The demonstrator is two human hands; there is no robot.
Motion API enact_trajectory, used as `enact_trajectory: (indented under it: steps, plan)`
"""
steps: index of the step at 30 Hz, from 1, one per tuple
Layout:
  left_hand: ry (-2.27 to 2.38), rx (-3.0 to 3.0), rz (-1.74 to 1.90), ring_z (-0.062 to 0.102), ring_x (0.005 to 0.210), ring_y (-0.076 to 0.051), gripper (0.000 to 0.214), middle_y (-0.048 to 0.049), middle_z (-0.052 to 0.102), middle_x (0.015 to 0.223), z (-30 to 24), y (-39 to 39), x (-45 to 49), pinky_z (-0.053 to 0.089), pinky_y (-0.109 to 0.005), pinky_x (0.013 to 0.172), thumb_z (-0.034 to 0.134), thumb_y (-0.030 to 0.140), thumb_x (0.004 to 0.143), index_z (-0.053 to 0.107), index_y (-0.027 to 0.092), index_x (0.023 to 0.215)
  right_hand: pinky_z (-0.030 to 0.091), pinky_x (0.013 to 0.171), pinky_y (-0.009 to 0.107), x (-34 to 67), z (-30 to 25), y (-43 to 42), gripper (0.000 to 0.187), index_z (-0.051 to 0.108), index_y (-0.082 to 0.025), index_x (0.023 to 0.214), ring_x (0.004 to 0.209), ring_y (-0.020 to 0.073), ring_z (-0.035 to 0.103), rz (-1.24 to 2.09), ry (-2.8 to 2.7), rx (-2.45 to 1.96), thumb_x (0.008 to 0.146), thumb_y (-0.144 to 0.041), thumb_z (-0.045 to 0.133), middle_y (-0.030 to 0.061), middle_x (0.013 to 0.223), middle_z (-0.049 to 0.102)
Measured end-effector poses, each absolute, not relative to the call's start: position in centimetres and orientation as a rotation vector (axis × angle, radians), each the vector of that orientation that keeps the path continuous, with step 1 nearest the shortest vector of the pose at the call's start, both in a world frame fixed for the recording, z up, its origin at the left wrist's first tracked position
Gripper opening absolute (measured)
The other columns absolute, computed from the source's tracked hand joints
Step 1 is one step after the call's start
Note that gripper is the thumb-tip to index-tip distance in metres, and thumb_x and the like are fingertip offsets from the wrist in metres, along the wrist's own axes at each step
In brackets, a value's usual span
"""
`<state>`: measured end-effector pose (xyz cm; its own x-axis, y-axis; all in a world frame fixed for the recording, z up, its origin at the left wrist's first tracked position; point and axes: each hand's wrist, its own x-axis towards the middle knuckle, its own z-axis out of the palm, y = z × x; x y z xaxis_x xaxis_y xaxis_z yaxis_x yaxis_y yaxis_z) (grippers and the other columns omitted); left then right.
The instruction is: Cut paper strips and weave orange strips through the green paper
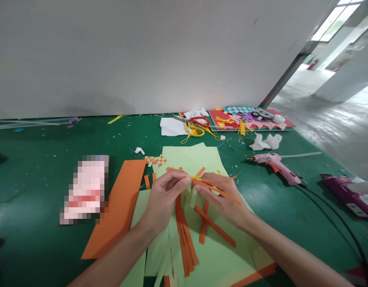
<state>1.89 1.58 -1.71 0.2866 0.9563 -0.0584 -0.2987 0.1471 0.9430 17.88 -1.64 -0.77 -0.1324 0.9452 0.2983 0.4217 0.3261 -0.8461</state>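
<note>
My left hand (164, 195) and my right hand (221, 197) meet over a pale green paper sheet (196, 159) on the green floor. The left fingers pinch the end of a thin paper strip at about the middle of the frame. The right fingers are closed on an orange paper strip (222, 192) that runs out to the right. Several loose orange strips (185, 235) and pale green strips lie fanned out under my wrists. A small orange-and-green woven patch (155, 160) lies just beyond my left hand.
An orange paper sheet (119, 207) lies at left beside a blurred pink packet (86, 189). A pink glue gun (276, 165) with black cable lies at right, a purple box (350, 195) beyond. Red scissors (197, 120), yellow cord, tissues and woven pieces on red card (250, 117) lie by the wall.
</note>
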Motion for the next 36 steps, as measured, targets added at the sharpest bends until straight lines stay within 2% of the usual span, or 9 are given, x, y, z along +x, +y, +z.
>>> enact_trajectory:
  steps: [5, 11, 18, 36]
  plan:
    - [0.835, 1.025, 1.072, 0.057, 0.082, -0.012, 0.007, -0.0005, 0.064, 0.082, -1.85, 1.6, 1.92, 0.044, -0.02, 0.075, 0.07, 0.026, 0.077, 0.069, 0.019, 0.075, 0.038, 0.058, 0.023, 17.77, -1.55, -1.73, 0.022, 0.054, -0.019, 0.069, 0.06, 0.0108, 0.048, 0.574, -1.811, -1.223, 0.09, -0.018, 0.048, -0.0016, 0.064, 0.054]
    - [0.849, 1.036, 1.076, 0.058, 0.079, -0.013, 0.007, -0.0014, 0.065, 0.081, -1.69, 1.46, 2.01, 0.046, -0.021, 0.073, 0.071, 0.026, 0.075, 0.071, 0.02, 0.075, 0.037, 0.056, 0.023, 17.53, -1.55, -1.72, 0.024, 0.052, -0.019, 0.067, 0.057, 0.0107, 0.047, 0.519, -1.832, -1.219, 0.091, -0.018, 0.047, -0.0015, 0.062, 0.052]
    - [0.847, 1.054, 1.097, 0.059, 0.078, -0.014, 0.007, -0.0019, 0.066, 0.08, -1.64, 1.41, 2.13, 0.047, -0.023, 0.072, 0.072, 0.026, 0.073, 0.072, 0.02, 0.074, 0.034, 0.053, 0.022, 17.34, -1.07, -1.82, 0.027, 0.047, -0.019, 0.064, 0.053, 0.0093, 0.042, 0.548, -1.802, -1.221, 0.091, -0.02, 0.046, -0.0028, 0.059, 0.047]
    - [0.864, 1.069, 1.068, 0.062, 0.08, -0.013, 0.006, -0.0013, 0.071, 0.081, -1.93, 1.45, 1.92, 0.047, -0.021, 0.076, 0.071, 0.026, 0.076, 0.071, 0.02, 0.076, 0.036, 0.056, 0.022, 17.48, -1.78, -1.92, 0.022, 0.051, -0.019, 0.069, 0.057, 0.0095, 0.045, 0.568, -1.822, -1.205, 0.091, -0.018, 0.047, -0.0022, 0.063, 0.051]
